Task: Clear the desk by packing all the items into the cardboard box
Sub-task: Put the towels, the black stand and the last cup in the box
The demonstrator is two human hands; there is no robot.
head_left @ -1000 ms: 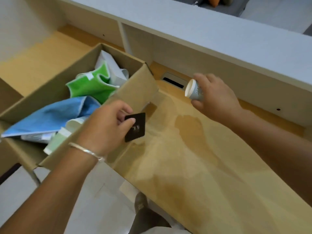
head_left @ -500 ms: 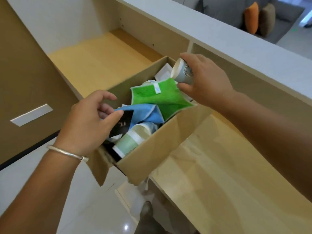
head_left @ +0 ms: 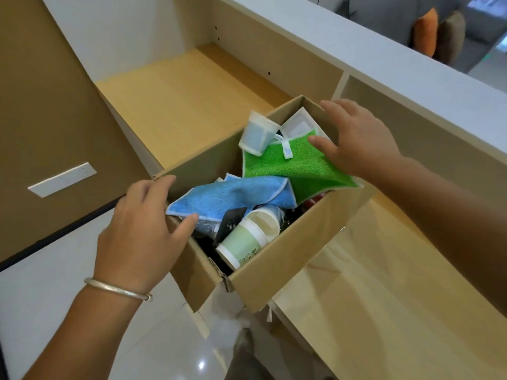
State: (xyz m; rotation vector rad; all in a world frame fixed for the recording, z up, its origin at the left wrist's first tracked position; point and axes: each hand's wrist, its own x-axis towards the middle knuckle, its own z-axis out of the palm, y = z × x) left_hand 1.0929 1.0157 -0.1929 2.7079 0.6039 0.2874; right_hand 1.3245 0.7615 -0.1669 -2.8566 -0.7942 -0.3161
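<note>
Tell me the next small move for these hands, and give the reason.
Probably draw both hands back. The left hand and right hand are open and hold nothing, while the small white cup and black card lie in the cardboard box.

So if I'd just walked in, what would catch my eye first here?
Probably the bright green cloth and the blue cloth lying on top of a full cardboard box at the desk's near edge. Next, the two open hands over it: the left hand at the near-left rim, the right hand above the green cloth. A small white cup lies tipped at the box's far side.
</note>
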